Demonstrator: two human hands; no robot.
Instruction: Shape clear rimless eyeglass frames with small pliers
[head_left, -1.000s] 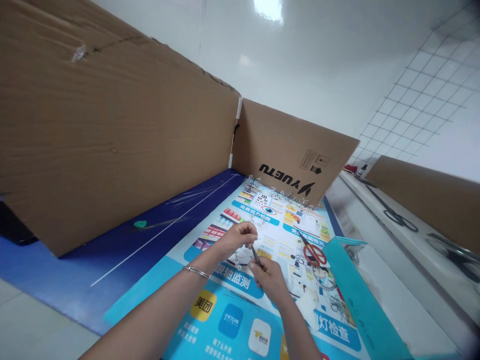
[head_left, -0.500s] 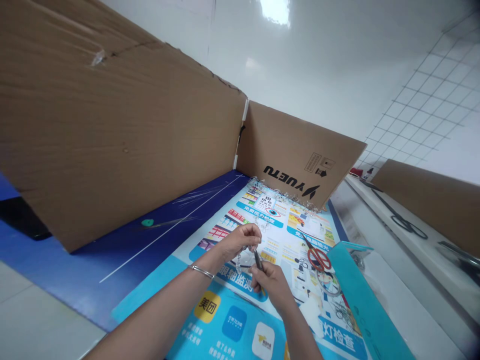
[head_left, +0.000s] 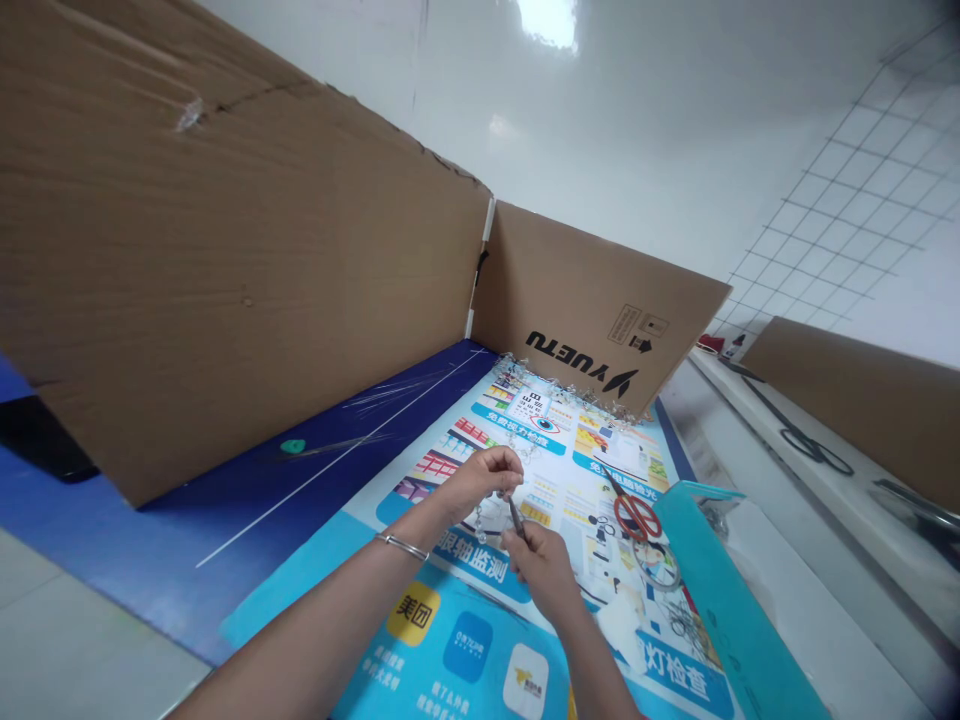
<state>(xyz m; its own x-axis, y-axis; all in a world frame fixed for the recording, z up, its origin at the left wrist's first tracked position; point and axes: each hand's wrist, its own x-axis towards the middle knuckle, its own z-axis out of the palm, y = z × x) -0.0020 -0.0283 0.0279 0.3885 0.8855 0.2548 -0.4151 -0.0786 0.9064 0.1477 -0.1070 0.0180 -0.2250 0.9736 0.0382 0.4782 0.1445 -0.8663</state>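
My left hand (head_left: pixel 489 478), with a silver bangle (head_left: pixel 403 546) on the wrist, pinches the end of a thin strand of clear beads (head_left: pixel 481 528). The strand hangs below my fingers over the printed sheet. My right hand (head_left: pixel 546 565) is closed around a slim, dark, pointed hand tool (head_left: pixel 516 515). Its tip reaches up to the fingertips of my left hand. What lies right at the pinch is too small to make out.
Red-handled scissors (head_left: pixel 636 515) lie right of my hands, near a clear round roll (head_left: pixel 657 565) and a teal folder (head_left: pixel 731 590). Clear beaded strands (head_left: pixel 600 400) line the foot of the cardboard panel (head_left: pixel 592 290). A green item (head_left: pixel 293 446) lies at left.
My right hand has turned slightly, and the tool's rear end no longer shows below it. The bead strand has shifted a little under my left hand, which stays in place.
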